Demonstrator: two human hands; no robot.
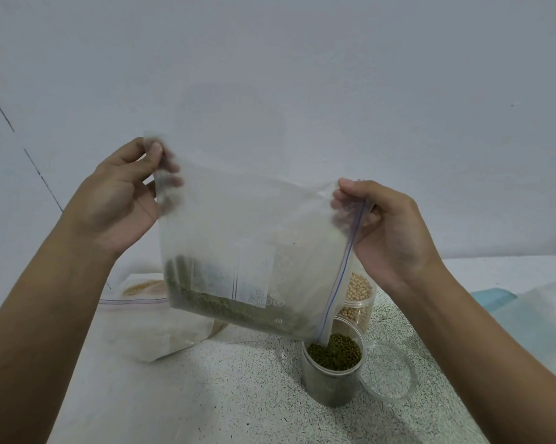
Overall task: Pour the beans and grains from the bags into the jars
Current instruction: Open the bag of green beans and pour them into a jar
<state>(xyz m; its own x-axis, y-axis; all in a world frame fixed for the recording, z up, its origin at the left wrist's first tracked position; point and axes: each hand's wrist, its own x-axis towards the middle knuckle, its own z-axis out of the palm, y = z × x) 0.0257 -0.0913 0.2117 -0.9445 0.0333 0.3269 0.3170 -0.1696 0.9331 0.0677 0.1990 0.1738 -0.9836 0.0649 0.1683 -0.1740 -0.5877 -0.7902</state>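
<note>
A clear zip bag [248, 232] of green mung beans hangs tilted above the table, its zip-edge corner dipping into an open clear jar [332, 376]. Green beans lie along the bag's lower edge and fill the jar nearly to the rim. My left hand [123, 200] pinches the bag's upper left corner. My right hand [389, 225] pinches the zip edge at the upper right. Behind that jar stands a second jar [360, 302] filled with pale soybeans, partly hidden by the bag.
A round clear lid [390, 373] lies right of the green-bean jar. Another zip bag [151, 318] with pale grain lies at the left on the speckled table [238, 395]. Clear plastic and a light blue item [494, 298] sit at the right edge.
</note>
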